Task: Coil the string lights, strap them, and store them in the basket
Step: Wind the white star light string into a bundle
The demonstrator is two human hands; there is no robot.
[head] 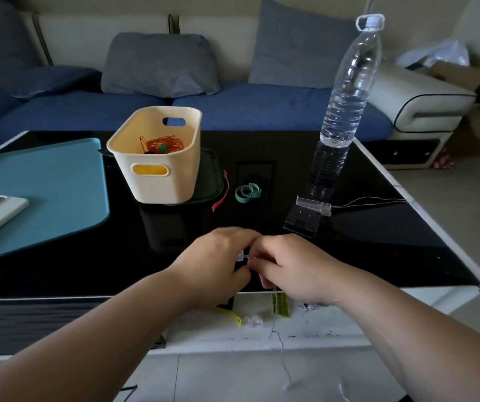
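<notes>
Clear-bulbed wire of the string lights (240, 255), pinched at the table's (377, 250) 6 o'clock edge.
Gripped by curled fingers of left hand (218, 256) and right hand (291, 265), hands touching; wire trailing down past the table edge; clear battery box (314, 206) near at 2 o'clock; teal strap (247, 192) at 12, red strap (221, 195) beside it; cream basket (157, 187) at 11, holding an orange coil (162, 143); water bottle (346, 91) beyond at 1.
</notes>
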